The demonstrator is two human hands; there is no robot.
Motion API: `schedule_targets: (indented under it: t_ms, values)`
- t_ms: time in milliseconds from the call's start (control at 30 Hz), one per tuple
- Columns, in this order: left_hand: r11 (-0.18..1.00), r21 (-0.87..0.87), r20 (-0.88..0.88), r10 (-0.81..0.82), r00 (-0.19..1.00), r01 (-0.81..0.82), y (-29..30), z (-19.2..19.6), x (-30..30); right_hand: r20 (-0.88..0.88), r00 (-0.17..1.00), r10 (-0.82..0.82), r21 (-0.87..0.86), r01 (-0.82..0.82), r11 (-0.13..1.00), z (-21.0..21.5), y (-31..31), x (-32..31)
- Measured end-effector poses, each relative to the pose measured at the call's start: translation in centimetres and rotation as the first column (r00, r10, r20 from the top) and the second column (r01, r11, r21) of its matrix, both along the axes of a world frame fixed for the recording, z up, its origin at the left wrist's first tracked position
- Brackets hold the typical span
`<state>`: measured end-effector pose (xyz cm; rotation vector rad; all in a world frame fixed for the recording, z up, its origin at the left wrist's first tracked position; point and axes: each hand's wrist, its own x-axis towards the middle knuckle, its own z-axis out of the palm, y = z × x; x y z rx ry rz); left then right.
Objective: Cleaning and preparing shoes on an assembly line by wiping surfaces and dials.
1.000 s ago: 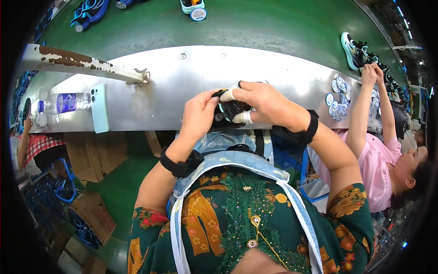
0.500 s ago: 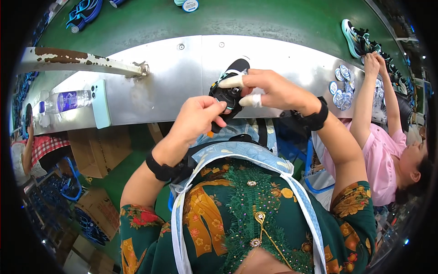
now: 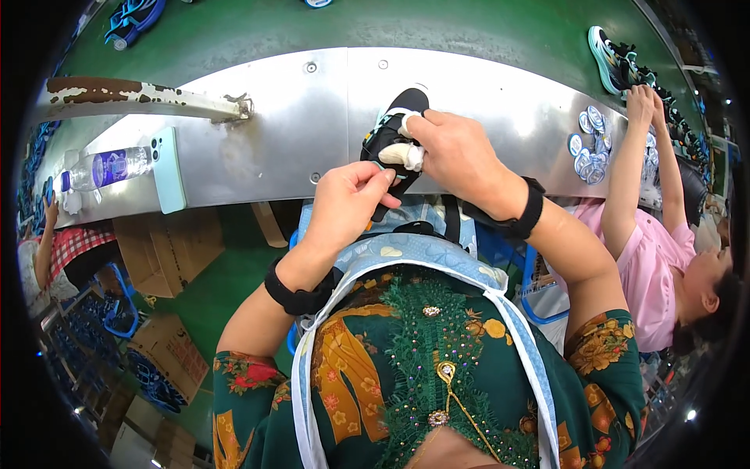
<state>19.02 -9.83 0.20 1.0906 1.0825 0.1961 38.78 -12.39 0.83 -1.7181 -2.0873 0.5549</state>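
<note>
A black sneaker [image 3: 409, 101] with white and teal trim lies at the steel table's near edge, toe pointing away from me. My left hand [image 3: 341, 205] is closed at its near end, thumb and forefinger pinched at the collar by a small teal bit. Over the lacing bends my right hand [image 3: 466, 156], with pale finger covers [image 3: 401, 154] on two fingertips. Those fingers are curled together against the upper. Whatever they pinch is hidden beneath them. Black bands circle both my wrists.
On the steel table [image 3: 289, 148] are a phone [image 3: 168, 170], a plastic bottle [image 3: 117, 169] and several round tags [image 3: 591, 156]. A chipped metal bar [image 3: 148, 99] crosses at left. Beyond lies a green surface [image 3: 469, 31] with sneakers [image 3: 613, 62], where a co-worker in pink [image 3: 617, 234] reaches.
My right hand has turned and its spread fingers have curled down onto the lacing. The left hand stays pinched at the collar. My view has shifted slightly.
</note>
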Motion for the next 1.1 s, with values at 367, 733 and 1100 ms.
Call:
schedule_targets:
  t_ms: [367,733,1100]
  values:
    - [1.0,0.012,0.019,0.006,1.0,-0.007,-0.3,0.1,0.0,-0.065,0.997,0.035,-0.107,-0.042,0.993,1.0,0.6,0.6]
    - [1.0,0.017,0.025,0.011,1.0,-0.011,-0.5,0.8,0.1,-0.264,0.964,0.036,-0.144,-0.077,0.987,1.6,0.5,0.5]
    - [1.0,0.005,0.006,0.022,1.0,-0.022,-0.3,0.8,0.3,0.061,0.996,0.063,0.164,-0.072,0.984,0.4,0.4,0.3]
